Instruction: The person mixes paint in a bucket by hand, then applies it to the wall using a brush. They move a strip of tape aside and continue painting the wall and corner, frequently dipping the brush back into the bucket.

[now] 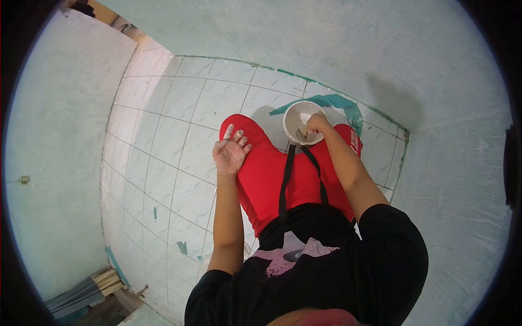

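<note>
A white bucket (288, 117) stands in front of my knees, close to the wall. My right hand (317, 123) reaches over its rim, closed on a putty knife (302, 133) that points down inside. The blade and handle of the putty knife show only in part, and my fingers hide the rest. Smears of pale paste coat the bucket's inner wall. My left hand (232, 154) rests palm up by my left knee, smudged with white paste; its fingers are apart and partly curled, with nothing in them.
A teal sheet (337, 101) lies on the tiled floor (190, 144) behind the bucket. Pale green walls (326, 43) rise ahead and at both sides. Small teal scraps (182, 248) dot the floor at left. Stacked boards (106, 281) sit at lower left.
</note>
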Demonstrator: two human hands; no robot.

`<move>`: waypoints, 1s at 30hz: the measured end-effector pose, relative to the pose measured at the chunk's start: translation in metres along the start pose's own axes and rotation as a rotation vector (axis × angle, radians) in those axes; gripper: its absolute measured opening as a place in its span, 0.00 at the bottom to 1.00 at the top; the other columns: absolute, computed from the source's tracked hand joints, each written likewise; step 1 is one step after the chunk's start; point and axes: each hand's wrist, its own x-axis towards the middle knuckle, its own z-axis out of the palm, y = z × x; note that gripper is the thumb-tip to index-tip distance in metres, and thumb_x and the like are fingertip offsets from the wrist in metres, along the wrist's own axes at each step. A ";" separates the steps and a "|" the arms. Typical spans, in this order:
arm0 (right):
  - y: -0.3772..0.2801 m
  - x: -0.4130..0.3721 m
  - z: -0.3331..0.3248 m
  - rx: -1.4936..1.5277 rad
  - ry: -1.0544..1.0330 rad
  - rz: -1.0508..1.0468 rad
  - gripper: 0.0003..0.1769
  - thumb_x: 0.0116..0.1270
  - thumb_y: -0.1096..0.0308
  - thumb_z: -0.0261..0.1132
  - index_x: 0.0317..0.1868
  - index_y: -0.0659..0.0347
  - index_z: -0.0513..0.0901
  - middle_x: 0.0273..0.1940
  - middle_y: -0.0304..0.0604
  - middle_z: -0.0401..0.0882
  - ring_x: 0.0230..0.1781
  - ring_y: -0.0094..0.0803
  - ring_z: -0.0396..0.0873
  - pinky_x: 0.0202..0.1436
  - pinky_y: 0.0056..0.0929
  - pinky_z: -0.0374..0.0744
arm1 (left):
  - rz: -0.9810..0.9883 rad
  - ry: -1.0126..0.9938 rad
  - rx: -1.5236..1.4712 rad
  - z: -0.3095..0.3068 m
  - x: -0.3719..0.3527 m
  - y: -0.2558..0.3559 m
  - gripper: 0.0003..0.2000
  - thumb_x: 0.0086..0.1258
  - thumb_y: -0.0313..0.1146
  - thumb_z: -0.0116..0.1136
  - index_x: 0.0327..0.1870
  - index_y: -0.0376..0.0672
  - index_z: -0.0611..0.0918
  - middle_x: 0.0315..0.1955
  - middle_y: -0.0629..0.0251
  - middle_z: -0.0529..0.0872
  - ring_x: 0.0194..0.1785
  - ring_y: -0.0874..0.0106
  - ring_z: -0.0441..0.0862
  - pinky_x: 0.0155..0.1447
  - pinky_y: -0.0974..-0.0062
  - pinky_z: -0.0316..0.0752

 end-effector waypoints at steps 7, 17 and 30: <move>0.031 0.028 0.017 0.715 0.108 0.097 0.13 0.59 0.71 0.58 0.20 0.71 0.79 0.17 0.50 0.76 0.10 0.30 0.69 0.10 0.30 0.65 | -0.024 -0.073 -0.011 -0.007 0.001 0.001 0.26 0.54 0.41 0.50 0.57 0.47 0.72 0.45 0.60 0.76 0.43 0.66 0.70 0.49 0.63 0.67; -0.012 -0.018 -0.023 -0.119 0.418 0.044 0.13 0.50 0.64 0.62 0.31 0.65 0.85 0.36 0.57 0.83 0.37 0.45 0.83 0.41 0.36 0.80 | 0.012 0.009 -0.005 0.002 -0.001 -0.001 0.24 0.55 0.41 0.50 0.55 0.47 0.72 0.43 0.59 0.76 0.40 0.65 0.71 0.43 0.65 0.67; -0.063 -0.067 0.003 -0.164 0.264 -0.044 0.15 0.55 0.62 0.60 0.36 0.64 0.84 0.40 0.56 0.82 0.43 0.48 0.81 0.46 0.40 0.79 | -0.009 -0.040 -0.021 -0.004 0.001 0.000 0.24 0.55 0.41 0.51 0.56 0.47 0.71 0.43 0.58 0.76 0.42 0.63 0.74 0.45 0.63 0.69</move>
